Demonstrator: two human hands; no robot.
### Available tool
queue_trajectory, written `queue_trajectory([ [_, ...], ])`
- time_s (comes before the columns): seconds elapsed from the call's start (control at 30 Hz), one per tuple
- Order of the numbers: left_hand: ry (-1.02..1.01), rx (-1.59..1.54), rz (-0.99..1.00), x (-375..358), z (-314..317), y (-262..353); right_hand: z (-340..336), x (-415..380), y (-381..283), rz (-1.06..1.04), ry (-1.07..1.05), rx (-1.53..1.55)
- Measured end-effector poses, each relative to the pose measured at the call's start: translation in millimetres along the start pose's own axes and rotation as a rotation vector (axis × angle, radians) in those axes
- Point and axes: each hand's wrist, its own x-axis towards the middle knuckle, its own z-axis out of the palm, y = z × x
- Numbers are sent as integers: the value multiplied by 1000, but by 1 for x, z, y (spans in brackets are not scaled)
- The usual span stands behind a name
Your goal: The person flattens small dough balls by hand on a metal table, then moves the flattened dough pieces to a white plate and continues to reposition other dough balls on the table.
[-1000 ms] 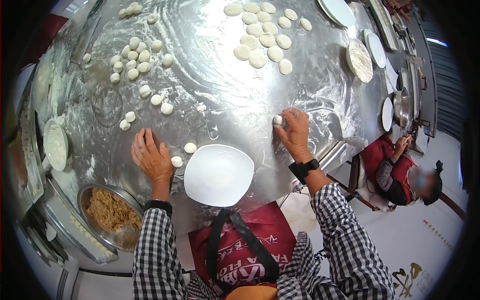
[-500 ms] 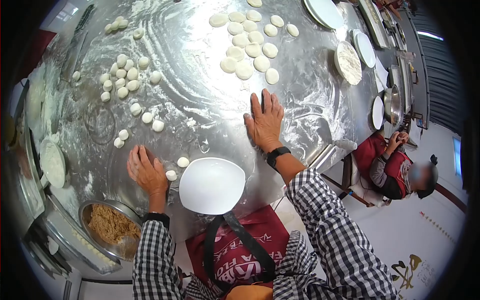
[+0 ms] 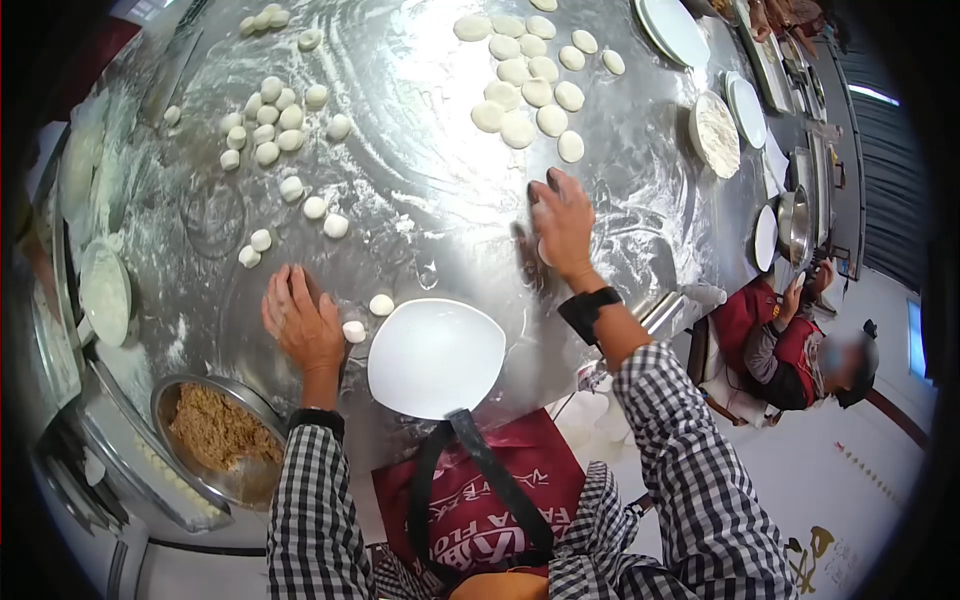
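My left hand point(image 3: 303, 322) lies flat on the floury steel table with its fingers stretched out. Just right of it are two small dough balls point(image 3: 381, 305) and a white bowl point(image 3: 437, 358), turned upside down or seen from its smooth side. My right hand point(image 3: 566, 228) is over the table with its fingers apart and slightly bent, a dark shadow beside it. A pale edge, like a piece of dough point(image 3: 543, 252), shows under its palm, mostly hidden. Beyond the fingertips lie several flattened dough discs point(image 3: 537, 92). Several uncut-looking round dough pieces point(image 3: 266, 133) are grouped at the upper left.
A metal bowl of brown filling point(image 3: 218, 428) stands at the lower left, below a dish of flour point(image 3: 106, 294). At the right are a flour bowl point(image 3: 716, 135), white plates point(image 3: 674, 32) and a steel bowl point(image 3: 794, 228). Another person point(image 3: 780, 340) sits beyond the right edge.
My right hand has tilted and lifted from lying flat, its fingers bending, and a pale edge now shows beneath it. My left hand stays put. The view has shifted slightly.
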Motion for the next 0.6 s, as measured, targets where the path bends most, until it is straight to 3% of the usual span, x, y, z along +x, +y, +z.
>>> queue_trajectory([
  [0.07, 7, 0, -4, -3, 1, 1, -15, 2, 17, 98, 42, 391],
  [0.17, 11, -4, -4, -2, 1, 1, -60, -24, 2, 359, -73, 579],
  [0.27, -2, -3, -14, -3, 1, 1, -69, -47, 5, 311, -688, 294],
  [0.3, -10, 4, -19, -3, 1, 2, -68, -46, -1, 145, -741, 100],
  [0.37, -15, 14, -29, -1, -1, 1, -63, -28, -11, 57, -793, -89],
  [0.5, -25, -3, -36, -3, 2, -1, -42, 42, -31, -460, -235, 65],
  [0.53, -31, -3, -39, -3, 2, -1, -32, 60, -33, -514, -123, 63],
  [0.6, -46, -3, -44, -4, 0, -1, -25, 82, -49, -433, -141, 138],
])
